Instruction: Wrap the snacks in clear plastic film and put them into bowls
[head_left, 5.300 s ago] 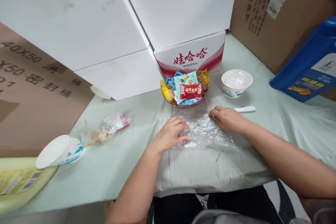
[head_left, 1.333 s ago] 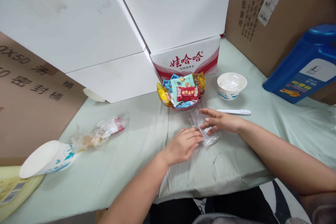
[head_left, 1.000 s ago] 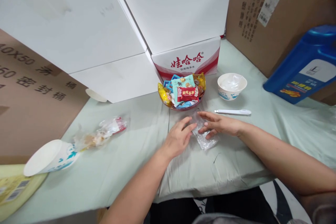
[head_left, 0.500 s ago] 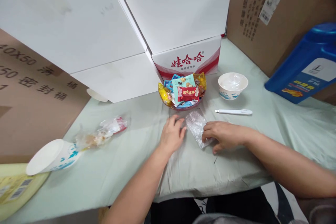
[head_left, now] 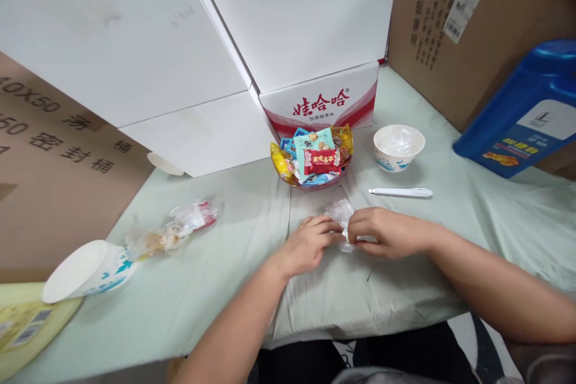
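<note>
A crinkled clear plastic bag [head_left: 341, 210] lies on the cloth between my two hands. My left hand [head_left: 311, 244] grips its left side, with the fingers pressed together. From the right, my right hand [head_left: 382, 232] pinches the opposite side; its fingertips nearly meet those of the left. The bag's lower part is partly hidden by the fingers. Just behind it stands a glass bowl [head_left: 310, 185] heaped with wrapped snacks, a red packet [head_left: 323, 161] on top. A white pen-like cutter [head_left: 400, 192] rests beyond my right hand.
A paper bowl [head_left: 392, 162] with clear plastic inside stands at the back right, near a blue bottle [head_left: 522, 126]. At left, a paper bowl [head_left: 101, 273] lies tipped beside wrapped food [head_left: 166, 234]. White boxes [head_left: 306, 12] and cartons [head_left: 432, 30] line the back.
My left hand has moved right onto the plastic bag and closed on it. The bag is now bunched narrower between both hands, while my right hand has stayed nearly in place.
</note>
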`<move>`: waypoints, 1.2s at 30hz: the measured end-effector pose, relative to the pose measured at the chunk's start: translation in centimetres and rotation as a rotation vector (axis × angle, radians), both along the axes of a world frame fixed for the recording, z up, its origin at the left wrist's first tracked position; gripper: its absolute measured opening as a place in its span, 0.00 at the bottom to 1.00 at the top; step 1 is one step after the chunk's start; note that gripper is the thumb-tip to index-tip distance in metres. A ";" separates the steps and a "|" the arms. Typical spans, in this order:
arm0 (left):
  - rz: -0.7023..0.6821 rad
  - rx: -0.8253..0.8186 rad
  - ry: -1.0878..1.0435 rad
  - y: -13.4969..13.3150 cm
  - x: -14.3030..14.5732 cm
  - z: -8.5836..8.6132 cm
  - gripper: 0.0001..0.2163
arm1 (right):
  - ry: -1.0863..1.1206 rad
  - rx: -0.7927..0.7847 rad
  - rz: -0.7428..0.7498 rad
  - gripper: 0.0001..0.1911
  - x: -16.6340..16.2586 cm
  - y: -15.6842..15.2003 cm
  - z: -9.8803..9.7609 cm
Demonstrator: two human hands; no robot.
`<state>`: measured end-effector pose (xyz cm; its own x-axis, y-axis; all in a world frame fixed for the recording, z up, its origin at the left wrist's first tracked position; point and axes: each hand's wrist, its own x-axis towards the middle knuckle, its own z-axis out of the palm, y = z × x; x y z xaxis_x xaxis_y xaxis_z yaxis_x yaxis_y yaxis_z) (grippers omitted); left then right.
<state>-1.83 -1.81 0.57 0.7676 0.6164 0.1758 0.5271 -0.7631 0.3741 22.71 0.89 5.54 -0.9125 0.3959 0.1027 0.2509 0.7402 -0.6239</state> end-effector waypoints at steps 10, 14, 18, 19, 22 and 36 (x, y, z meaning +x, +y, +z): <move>-0.035 -0.072 -0.179 -0.1 0.1 -0.3 0.17 | -0.155 0.109 -0.460 0.11 -1.7 1.4 -3.3; 0.034 -0.059 -0.228 -0.4 0.2 -0.2 0.14 | -0.319 0.220 -0.497 0.12 -2.7 1.4 -4.4; 0.138 0.074 -0.318 -0.8 0.5 0.5 0.12 | -0.356 0.286 -0.502 0.12 -2.9 1.2 -4.4; 0.134 0.113 -0.320 -0.8 0.5 0.7 0.11 | -0.356 0.290 -0.500 0.12 -2.9 1.2 -4.4; 0.062 0.167 -0.229 -0.9 0.7 0.9 0.11 | -0.351 0.299 -0.483 0.12 -3.0 1.1 -4.4; 0.062 0.006 -0.049 -0.7 0.5 0.4 0.10 | 0.016 0.254 -0.246 0.08 -0.6 2.3 -3.2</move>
<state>-1.30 -2.48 1.01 0.7182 0.6614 0.2162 0.5546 -0.7317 0.3962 22.12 3.21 2.36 -0.7904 0.5636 0.2399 0.4327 0.7910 -0.4326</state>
